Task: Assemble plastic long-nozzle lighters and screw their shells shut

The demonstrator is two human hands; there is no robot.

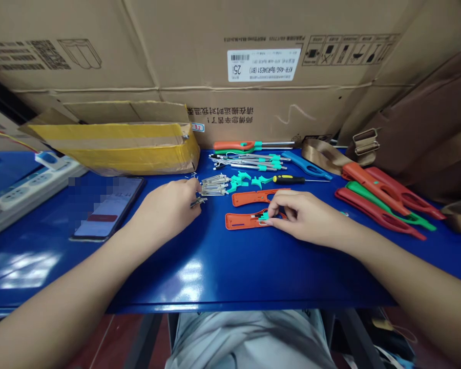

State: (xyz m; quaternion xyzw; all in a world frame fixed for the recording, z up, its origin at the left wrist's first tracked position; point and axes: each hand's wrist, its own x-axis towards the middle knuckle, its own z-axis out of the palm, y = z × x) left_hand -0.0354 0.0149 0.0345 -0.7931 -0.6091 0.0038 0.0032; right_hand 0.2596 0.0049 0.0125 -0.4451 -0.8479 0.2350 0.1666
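Note:
My left hand [175, 207] is closed at the left end of a pile of small silver metal parts [214, 185]. A small metal part [198, 202] pokes out at its fingertips; the fingers partly hide it. My right hand [297, 211] pinches a small teal plastic piece [265, 216], which sits in the nearer orange lighter shell half [240, 221]. Those fingers cover that shell's right end. Just behind lies another orange shell half [249, 198], partly hidden by the same hand. Loose teal triggers [238, 181] lie beside the metal parts.
A screwdriver [292, 179], lighter rods [259, 163] and an orange lighter [234, 145] lie farther back. Coloured shells [380, 205] are at right. At left are a phone [109, 207], a power strip [33, 187] and a yellow-taped box [138, 148]. Cardboard [200, 56] stands behind.

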